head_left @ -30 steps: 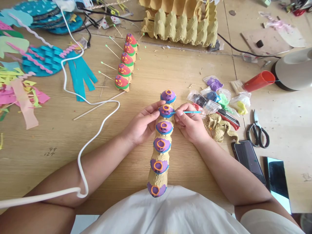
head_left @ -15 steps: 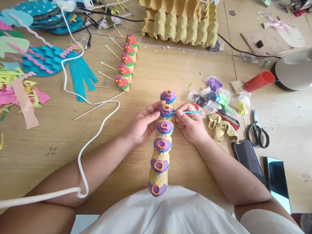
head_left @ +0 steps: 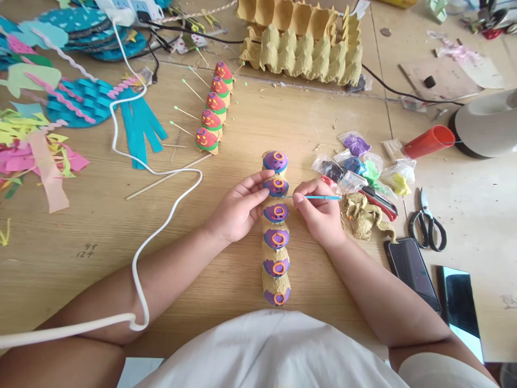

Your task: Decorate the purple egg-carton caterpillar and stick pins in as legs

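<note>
A strip of egg-carton cups (head_left: 276, 231), each capped with purple clay ringed in blue and orange, lies lengthwise on the wooden counter (head_left: 92, 231), running from the person's white shirt out toward the middle. The left hand (head_left: 238, 210) steadies it from the left, fingers (head_left: 258, 186) curled against the second cup from the far end. The right hand (head_left: 321, 215) sits on the strip's right side, its fingers pinching a thin blue stick (head_left: 319, 197) whose tip touches that same cup. Just right of this hand lie small bags of coloured clay (head_left: 363, 167), a crumpled scrap of carton (head_left: 363, 215), a red-handled knife (head_left: 379, 196), scissors (head_left: 428, 223) and a dark phone (head_left: 412, 269). Farther out to the left stands a second row of red-and-green capped cups (head_left: 212, 110) with pins stuck in them, and beyond it a whole egg carton (head_left: 307, 40). A white cord (head_left: 161, 178) loops across the counter over the left forearm. Cut foam shapes (head_left: 60, 102) in blue, pink and yellow lie at the far left.
</note>
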Motion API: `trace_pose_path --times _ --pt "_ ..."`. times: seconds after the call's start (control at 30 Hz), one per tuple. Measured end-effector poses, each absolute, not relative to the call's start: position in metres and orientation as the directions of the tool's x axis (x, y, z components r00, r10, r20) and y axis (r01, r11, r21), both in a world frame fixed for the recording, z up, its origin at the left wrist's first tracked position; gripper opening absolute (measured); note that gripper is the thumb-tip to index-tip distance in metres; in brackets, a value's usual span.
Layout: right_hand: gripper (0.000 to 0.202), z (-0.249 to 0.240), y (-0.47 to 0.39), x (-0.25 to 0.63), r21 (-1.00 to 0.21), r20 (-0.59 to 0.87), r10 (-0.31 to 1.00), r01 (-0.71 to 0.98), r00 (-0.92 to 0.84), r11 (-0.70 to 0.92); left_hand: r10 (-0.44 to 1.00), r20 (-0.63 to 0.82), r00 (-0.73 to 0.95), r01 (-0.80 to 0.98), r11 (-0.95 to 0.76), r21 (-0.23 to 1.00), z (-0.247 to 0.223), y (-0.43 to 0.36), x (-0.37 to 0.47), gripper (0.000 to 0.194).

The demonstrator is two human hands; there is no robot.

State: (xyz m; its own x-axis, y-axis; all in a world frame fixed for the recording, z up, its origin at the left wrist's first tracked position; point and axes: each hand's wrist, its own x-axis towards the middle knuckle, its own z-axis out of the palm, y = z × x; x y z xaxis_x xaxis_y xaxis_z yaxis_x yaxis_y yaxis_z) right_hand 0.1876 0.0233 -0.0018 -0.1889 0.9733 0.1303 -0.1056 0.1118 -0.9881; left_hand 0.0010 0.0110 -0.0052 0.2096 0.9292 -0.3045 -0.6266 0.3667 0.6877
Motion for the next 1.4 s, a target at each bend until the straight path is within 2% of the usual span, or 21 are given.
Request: trace_pose_path --times 0.1,0.37,0.67,1.17,1.4 --pt "0.027 0.0017 0.0207 0.1854 -0.984 0.178 0.966 -0.034 -0.189 0.175 0.93 -0.306 0.204 -0.621 0.364 0.694 -0.0055 0.0106 0.0016 0.03" --pt "0.021 0.0033 0.0203 0.1817 -0.976 0.204 0.967 0.048 -0.155 0.214 0.933 -0.293 0.211 -0.623 0.359 0.695 -0.0053 0.0114 0.0028 0.029" --pt "0.027 0.0007 0.0234 0.1792 -0.942 0.299 0.942 0.113 -0.153 0.317 0.935 -0.288 0.207 -0.611 0.354 0.708 -0.008 0.012 0.0022 0.029" --pt "0.026 -0.0003 0.0236 0.1795 -0.943 0.277 0.949 0.15 -0.148 0.298 0.936 -0.287 0.203 -0.606 0.351 0.714 -0.0071 0.0122 0.0029 0.03" --pt "0.024 -0.0003 0.0233 0.18 -0.926 0.313 0.939 0.173 -0.144 0.335 0.934 -0.291 0.205 -0.6 0.355 0.717 -0.0073 0.0121 0.0023 0.03"
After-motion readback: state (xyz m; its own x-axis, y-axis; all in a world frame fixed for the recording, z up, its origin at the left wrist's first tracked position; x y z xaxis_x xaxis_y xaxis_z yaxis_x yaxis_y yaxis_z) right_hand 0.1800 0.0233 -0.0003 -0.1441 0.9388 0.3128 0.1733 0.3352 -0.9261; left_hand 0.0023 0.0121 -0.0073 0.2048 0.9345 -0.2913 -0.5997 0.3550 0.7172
